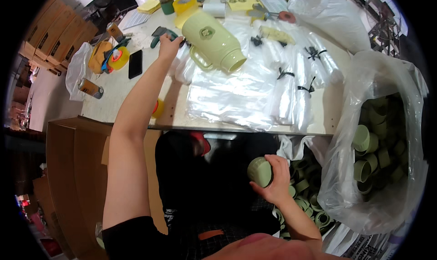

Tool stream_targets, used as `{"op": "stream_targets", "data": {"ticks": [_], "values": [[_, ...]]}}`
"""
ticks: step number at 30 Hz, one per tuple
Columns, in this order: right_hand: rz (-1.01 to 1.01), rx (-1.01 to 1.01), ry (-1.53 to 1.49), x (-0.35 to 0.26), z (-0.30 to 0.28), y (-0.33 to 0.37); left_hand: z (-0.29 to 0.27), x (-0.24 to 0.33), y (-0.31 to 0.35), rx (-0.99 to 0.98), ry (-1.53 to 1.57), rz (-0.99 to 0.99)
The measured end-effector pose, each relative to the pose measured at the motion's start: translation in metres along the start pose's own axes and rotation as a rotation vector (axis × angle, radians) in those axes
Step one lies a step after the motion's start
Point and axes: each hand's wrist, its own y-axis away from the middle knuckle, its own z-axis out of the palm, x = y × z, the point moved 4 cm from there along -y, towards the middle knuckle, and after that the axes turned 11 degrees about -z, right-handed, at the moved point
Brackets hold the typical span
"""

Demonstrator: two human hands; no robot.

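Observation:
A light green thermos jug with a round emblem leans over stacked clear plastic bags, its open mouth toward me and its handle to the left. My left hand reaches across the table beside the jug's base, fingers curled; what they hold is hidden. Just beyond that hand lies a dark green tool. Below the table edge, over my lap, my right hand grips a light green cup-shaped lid between thumb and fingers.
At right, a plastic-lined container holds several green cup-shaped parts; more green rings lie beside my right forearm. A phone, yellow tape and spray can sit at left. An open cardboard box stands lower left.

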Motion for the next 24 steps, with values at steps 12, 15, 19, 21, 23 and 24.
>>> {"op": "stream_targets", "data": {"ticks": [12,15,19,21,23,24], "values": [[0.016,0.053,-0.125,0.011,0.008,0.01,-0.037,0.001,0.011,-0.589,-0.176,0.007],[0.031,0.068,-0.11,0.012,0.008,0.01,-0.037,0.012,0.068,-0.505,-0.08,0.016],[0.031,0.092,-0.058,0.01,-0.002,0.014,-0.041,0.066,0.165,-0.382,0.316,-0.115],[0.039,0.135,0.007,0.012,-0.014,0.028,-0.033,0.068,0.199,-0.407,0.28,-0.056],[0.018,0.131,-0.032,0.019,-0.024,0.03,-0.049,0.04,0.213,-0.411,0.211,-0.139],[0.223,0.294,0.028,0.035,-0.042,0.049,-0.072,0.012,0.208,-0.45,0.326,-0.241]]}}
